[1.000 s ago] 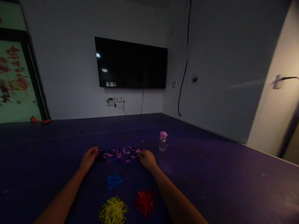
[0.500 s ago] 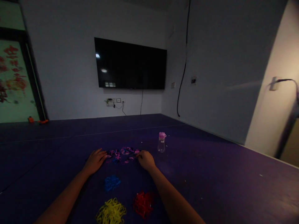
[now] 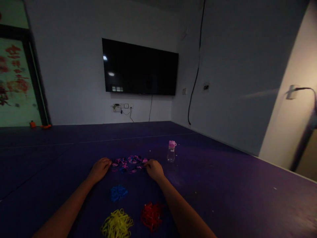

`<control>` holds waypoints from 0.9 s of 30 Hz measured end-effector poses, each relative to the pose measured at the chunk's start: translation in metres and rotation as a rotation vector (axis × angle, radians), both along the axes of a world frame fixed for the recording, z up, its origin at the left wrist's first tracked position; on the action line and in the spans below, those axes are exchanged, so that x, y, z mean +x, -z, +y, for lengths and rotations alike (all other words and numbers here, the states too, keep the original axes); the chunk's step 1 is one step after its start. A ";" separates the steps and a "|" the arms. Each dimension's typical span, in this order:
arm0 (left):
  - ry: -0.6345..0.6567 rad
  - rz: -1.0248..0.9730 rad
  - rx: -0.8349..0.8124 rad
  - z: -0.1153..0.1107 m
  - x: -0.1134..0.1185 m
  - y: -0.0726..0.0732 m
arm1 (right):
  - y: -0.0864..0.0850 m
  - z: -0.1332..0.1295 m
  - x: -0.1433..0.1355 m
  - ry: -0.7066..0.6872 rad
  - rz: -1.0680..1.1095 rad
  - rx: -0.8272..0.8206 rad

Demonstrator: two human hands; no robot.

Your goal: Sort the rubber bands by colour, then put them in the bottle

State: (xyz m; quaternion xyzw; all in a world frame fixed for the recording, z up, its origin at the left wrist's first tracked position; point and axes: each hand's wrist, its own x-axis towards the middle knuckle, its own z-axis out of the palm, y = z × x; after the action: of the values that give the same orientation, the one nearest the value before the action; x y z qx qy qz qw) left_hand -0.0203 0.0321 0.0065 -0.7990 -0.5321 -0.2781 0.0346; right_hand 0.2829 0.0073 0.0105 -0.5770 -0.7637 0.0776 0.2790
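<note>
A loose spread of pink, blue and dark bands (image 3: pixel 132 160) lies on the purple surface (image 3: pixel 223 185) between my two hands. My left hand (image 3: pixel 101 168) rests at its left edge, fingers drawn together; whether a band is between them is too small to tell. At the right edge, my right hand (image 3: pixel 154 168) has its fingers pinched at the bands, its fingertips partly hidden. Nearer to me are a blue pile (image 3: pixel 118 192), a yellow pile (image 3: pixel 118 224) and a red pile (image 3: pixel 151 216) of bands.
A clear bottle with a pink cap (image 3: pixel 171 151) stands just right of my right hand. Farther off, a television (image 3: pixel 141 67) hangs on the wall above sockets and cables. Small orange objects (image 3: pixel 33 124) sit by the door at the far left.
My left hand's fingers have drawn closer together, and the hand has shifted slightly left. My right hand stays nearly where it was. The view has tilted slightly.
</note>
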 end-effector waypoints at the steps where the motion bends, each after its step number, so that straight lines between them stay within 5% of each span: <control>1: -0.009 -0.018 0.007 0.000 -0.001 -0.001 | 0.000 0.000 0.000 0.000 -0.003 -0.004; 9: -0.233 -0.025 0.049 0.003 -0.006 0.001 | 0.000 0.001 0.000 0.010 -0.009 -0.006; 19: -0.065 0.103 -0.085 0.005 0.000 0.014 | 0.000 0.000 0.001 0.013 -0.014 -0.007; 27: 0.011 0.013 -0.061 0.006 -0.001 0.012 | 0.000 0.000 0.001 0.006 -0.018 0.012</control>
State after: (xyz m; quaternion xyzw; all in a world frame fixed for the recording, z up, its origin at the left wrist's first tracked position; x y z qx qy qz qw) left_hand -0.0213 0.0379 -0.0056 -0.8044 -0.5356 -0.2567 0.0120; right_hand 0.2836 0.0072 0.0108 -0.5781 -0.7650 0.0668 0.2758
